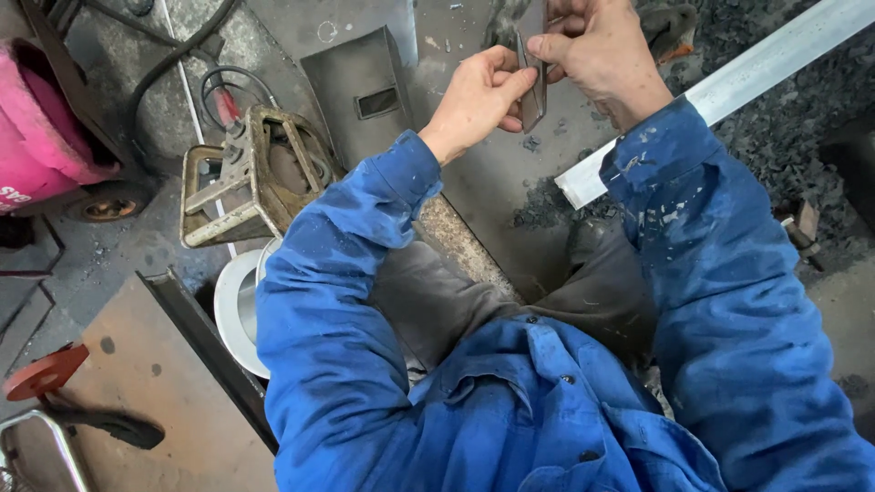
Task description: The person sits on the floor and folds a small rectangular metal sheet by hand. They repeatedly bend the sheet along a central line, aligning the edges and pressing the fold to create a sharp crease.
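From the head view, I see my left hand and right hand both pinching a thin metal strip, held upright above the steel plate. Its edges look sharp, so I think it could cut a finger or slip down onto the plate.

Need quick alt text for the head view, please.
Both bare hands, left hand and right hand, pinch a small flat grey metal plate upright above the dusty workshop floor. A long pale metal bar lies to the right.
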